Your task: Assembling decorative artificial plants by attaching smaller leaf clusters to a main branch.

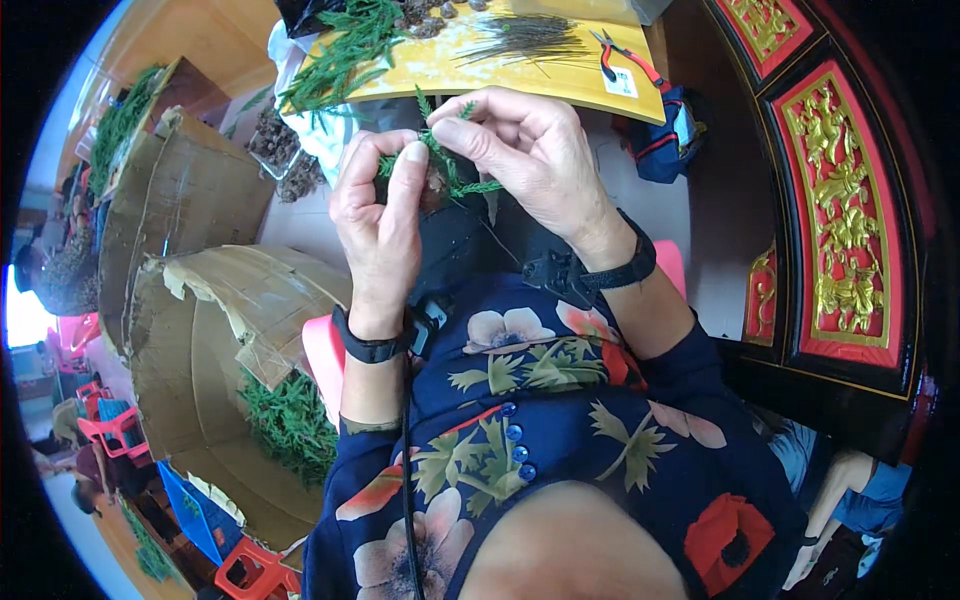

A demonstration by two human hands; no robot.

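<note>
- Green sprig (pixel 440 165) is up b/w my two hands, over my lap, just short of the near edge of the yellow table (pixel 430 75).
- L grip (pixel 375 205): pinched closed, thumb vs. index, on the sprig's left side.
- R grip (pixel 530 150): thumb + index tips closed on its upper right; other fingers curled loosely behind.
- Thin dark strand (pixel 490 232) hangs below the sprig; can't tell if it's fixed to it.
- Brownish bit shows at the sprig's base, mostly covered by my fingers, so can't ID it.
- Done, AFAICT: this one piece is in hand & prob. partway, w/ leafy tips sticking out several ways. Whether anything's bound on yet, can't say.
- Not done: both hands are on it, nothing's set down, so I'd call this piece unfinished. Can't make out a finished one on the table.
- Left to use, a lot: green heap (pixel 350 50) on the table's left, brown lumps (pixel 430 18) next to it, spread of thin dark sticks or wires (pixel 525 38) mid-table.
- More stock to my left: loose greenery (pixel 285 425) down in the big cardboard box (pixel 180 340), plus a pile of dark brown stuff (pixel 280 150) near the table.
- Red-handled pliers (pixel 640 67) lie at the table's right end, out of both hands.
- Overall: early-to-mid on this piece, lots of material remaining, I'd guess.
</note>
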